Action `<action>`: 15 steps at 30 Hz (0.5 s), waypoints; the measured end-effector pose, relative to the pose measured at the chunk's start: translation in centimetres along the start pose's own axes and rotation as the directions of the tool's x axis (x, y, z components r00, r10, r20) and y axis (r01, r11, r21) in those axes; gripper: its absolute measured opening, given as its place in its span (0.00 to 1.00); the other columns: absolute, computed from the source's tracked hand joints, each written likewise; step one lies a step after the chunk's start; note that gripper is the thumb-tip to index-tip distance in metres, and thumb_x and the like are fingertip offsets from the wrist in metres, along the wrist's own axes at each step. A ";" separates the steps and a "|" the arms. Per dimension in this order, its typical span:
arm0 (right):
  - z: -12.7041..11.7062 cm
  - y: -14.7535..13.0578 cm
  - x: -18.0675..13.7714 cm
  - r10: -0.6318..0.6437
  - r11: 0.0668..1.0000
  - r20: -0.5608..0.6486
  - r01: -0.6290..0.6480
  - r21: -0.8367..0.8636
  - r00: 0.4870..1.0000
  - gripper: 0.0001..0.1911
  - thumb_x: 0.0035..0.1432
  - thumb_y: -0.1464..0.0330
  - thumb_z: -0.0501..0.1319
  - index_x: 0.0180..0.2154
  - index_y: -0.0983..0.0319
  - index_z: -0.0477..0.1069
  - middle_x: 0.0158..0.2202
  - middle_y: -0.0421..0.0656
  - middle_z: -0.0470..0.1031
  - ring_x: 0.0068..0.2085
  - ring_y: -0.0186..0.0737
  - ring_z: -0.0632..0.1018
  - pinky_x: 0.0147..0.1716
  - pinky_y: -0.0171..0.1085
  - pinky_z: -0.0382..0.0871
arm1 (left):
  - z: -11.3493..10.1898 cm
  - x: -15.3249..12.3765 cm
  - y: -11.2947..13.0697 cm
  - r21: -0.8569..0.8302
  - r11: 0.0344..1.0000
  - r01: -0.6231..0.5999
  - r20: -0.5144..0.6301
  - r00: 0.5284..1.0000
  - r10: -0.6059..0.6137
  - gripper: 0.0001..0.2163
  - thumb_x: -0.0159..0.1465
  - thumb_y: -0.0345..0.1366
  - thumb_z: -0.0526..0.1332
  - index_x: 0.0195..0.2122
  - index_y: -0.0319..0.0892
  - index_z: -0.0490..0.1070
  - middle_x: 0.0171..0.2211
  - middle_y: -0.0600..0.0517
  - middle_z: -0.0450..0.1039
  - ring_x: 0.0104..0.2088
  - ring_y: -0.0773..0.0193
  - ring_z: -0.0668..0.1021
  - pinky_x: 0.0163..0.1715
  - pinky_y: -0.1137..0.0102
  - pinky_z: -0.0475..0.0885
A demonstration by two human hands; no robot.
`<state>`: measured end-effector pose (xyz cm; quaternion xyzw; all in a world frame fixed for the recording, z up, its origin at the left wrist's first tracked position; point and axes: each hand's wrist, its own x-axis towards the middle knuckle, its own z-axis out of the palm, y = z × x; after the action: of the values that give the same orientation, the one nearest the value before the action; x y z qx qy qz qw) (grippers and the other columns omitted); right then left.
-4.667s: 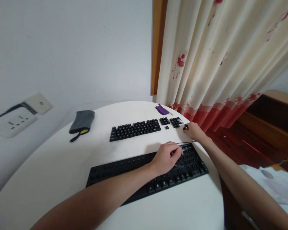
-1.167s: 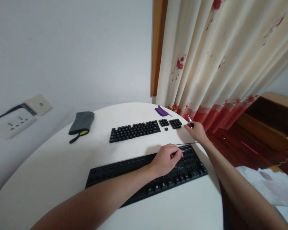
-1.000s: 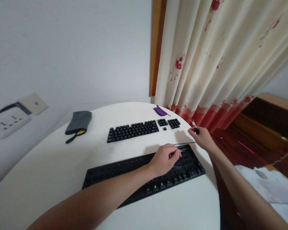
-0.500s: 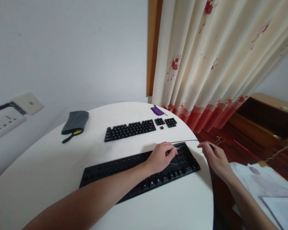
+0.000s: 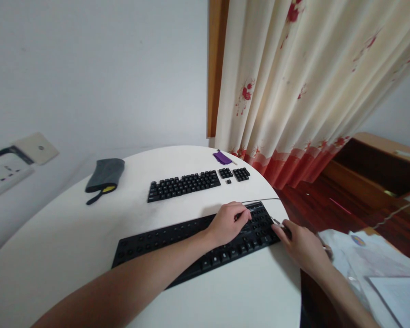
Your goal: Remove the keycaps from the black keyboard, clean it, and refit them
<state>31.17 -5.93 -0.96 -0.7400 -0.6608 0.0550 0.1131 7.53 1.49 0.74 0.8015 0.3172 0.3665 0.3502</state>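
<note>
A black keyboard (image 5: 140, 240) lies at a slant on the white table, many of its key positions bare and the front row still capped. My left hand (image 5: 228, 224) rests over its right half with fingers curled; what they may hold is hidden. At the keyboard's right end, my right hand (image 5: 299, 243) is closed around a slim tool, seemingly a wire keycap puller (image 5: 276, 222), whose thin metal tip points left at the keyboard edge. Farther back, removed black keycaps (image 5: 182, 187) are arranged in a keyboard layout, with one single keycap (image 5: 228, 181) apart.
A grey pouch (image 5: 106, 174) is at the back left of the round table (image 5: 71, 237). A purple cloth brush (image 5: 222, 157) sits at the far edge. The keyboard's thin cable (image 5: 259, 200) runs right. Papers (image 5: 392, 273) lie beyond the table's right edge, below the curtain (image 5: 269, 91).
My right hand has come left and nearer, bringing the tool from beyond the table's edge to the keyboard's right end. My left hand stays on the keyboard.
</note>
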 end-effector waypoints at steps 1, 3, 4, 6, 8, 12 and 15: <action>0.1 -0.2 -0.1 0.012 0.998 0.009 -0.011 -0.069 1.000 0.22 0.65 0.49 0.52 0.27 0.57 0.68 0.23 0.45 0.76 0.25 0.45 0.77 0.23 0.37 0.51 | 0.0 0.0 0.0 0.001 1.000 0.000 -0.001 1.000 0.000 0.14 0.70 0.35 0.53 0.29 0.41 0.75 0.29 0.52 0.76 0.35 0.64 0.76 0.41 0.70 0.68; 0.2 -0.5 -0.2 0.012 0.990 0.050 -0.004 -0.143 0.999 0.24 0.65 0.48 0.51 0.29 0.57 0.71 0.25 0.47 0.78 0.27 0.47 0.79 0.23 0.37 0.50 | 0.0 0.0 0.0 0.004 1.000 -0.003 -0.003 1.000 0.003 0.14 0.70 0.34 0.53 0.29 0.41 0.75 0.29 0.52 0.76 0.35 0.64 0.76 0.42 0.70 0.68; 0.2 -0.5 -0.1 0.006 0.988 0.072 0.006 -0.156 0.997 0.24 0.66 0.48 0.50 0.30 0.57 0.71 0.26 0.47 0.78 0.28 0.48 0.80 0.23 0.36 0.51 | 0.0 0.0 -0.1 0.005 1.000 -0.005 -0.002 1.000 0.005 0.14 0.70 0.34 0.54 0.29 0.41 0.75 0.29 0.52 0.76 0.35 0.64 0.76 0.41 0.70 0.68; 0.2 -0.3 0.1 -0.016 0.987 0.112 0.034 -0.156 0.994 0.24 0.67 0.49 0.48 0.32 0.56 0.73 0.28 0.48 0.80 0.30 0.48 0.80 0.24 0.36 0.52 | 0.0 0.0 -0.1 0.010 1.000 -0.007 0.003 1.000 0.007 0.14 0.70 0.34 0.54 0.29 0.41 0.75 0.29 0.52 0.76 0.34 0.64 0.76 0.41 0.70 0.68; 0.1 -0.2 0.4 -0.042 0.987 0.135 0.063 -0.150 0.990 0.24 0.68 0.50 0.47 0.33 0.56 0.73 0.29 0.48 0.80 0.32 0.49 0.81 0.25 0.36 0.53 | 0.1 0.0 -0.1 0.017 1.000 -0.008 0.009 1.000 0.007 0.14 0.69 0.34 0.54 0.29 0.41 0.75 0.29 0.52 0.76 0.34 0.64 0.76 0.41 0.70 0.68; 0.0 -0.1 0.6 -0.071 0.980 0.135 0.094 -0.176 0.988 0.23 0.69 0.53 0.47 0.33 0.57 0.74 0.29 0.48 0.80 0.32 0.48 0.81 0.25 0.37 0.53 | 0.0 0.0 -0.1 0.019 1.000 -0.012 0.009 1.000 0.011 0.14 0.70 0.33 0.54 0.29 0.41 0.75 0.29 0.52 0.76 0.35 0.64 0.76 0.41 0.70 0.68; -0.1 -0.2 0.6 -0.089 0.965 0.122 0.116 -0.234 0.988 0.22 0.69 0.56 0.49 0.32 0.58 0.74 0.28 0.48 0.80 0.31 0.48 0.81 0.25 0.37 0.52 | 0.0 0.0 0.0 0.015 1.000 -0.008 0.012 1.000 0.008 0.14 0.70 0.33 0.54 0.29 0.41 0.75 0.29 0.52 0.76 0.34 0.64 0.76 0.41 0.70 0.68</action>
<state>31.10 -5.31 -0.82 -0.7087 -0.7053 0.0097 -0.0114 7.53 1.49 0.73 0.8075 0.3148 0.3609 0.3444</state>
